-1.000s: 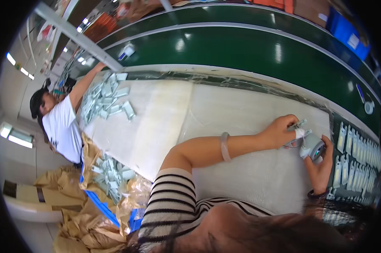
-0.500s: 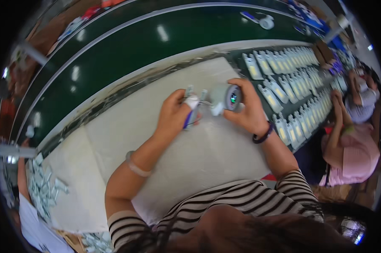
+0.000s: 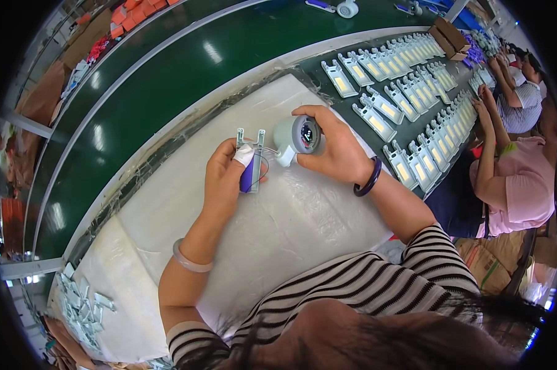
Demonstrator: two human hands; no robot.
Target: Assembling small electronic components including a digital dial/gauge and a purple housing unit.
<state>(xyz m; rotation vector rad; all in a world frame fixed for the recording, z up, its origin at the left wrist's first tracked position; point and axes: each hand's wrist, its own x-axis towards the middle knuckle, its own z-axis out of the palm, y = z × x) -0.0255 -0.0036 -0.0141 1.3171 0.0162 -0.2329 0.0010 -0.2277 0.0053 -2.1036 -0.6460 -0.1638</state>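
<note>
My left hand [image 3: 226, 179] grips a small pale plastic part [image 3: 251, 148] with two prongs at its top and a purple piece along its lower side. A fingertip of that hand is wrapped in white. My right hand [image 3: 334, 151] holds a grey roll of tape [image 3: 298, 134], and a short strip runs from the roll toward the plastic part. Both hands hover above the white padded sheet [image 3: 291, 228] covering the workbench.
Rows of the same pale parts [image 3: 408, 92] lie on a dark mat to the right. A green conveyor belt [image 3: 161, 92] runs beyond the bench. Other workers [image 3: 519, 166] sit at the right. A heap of parts [image 3: 84, 302] lies at the lower left.
The view has swung from the left end of the bench toward the right. My hands keep hold of the part and the tape roll, now seen closer and nearer the middle.
</note>
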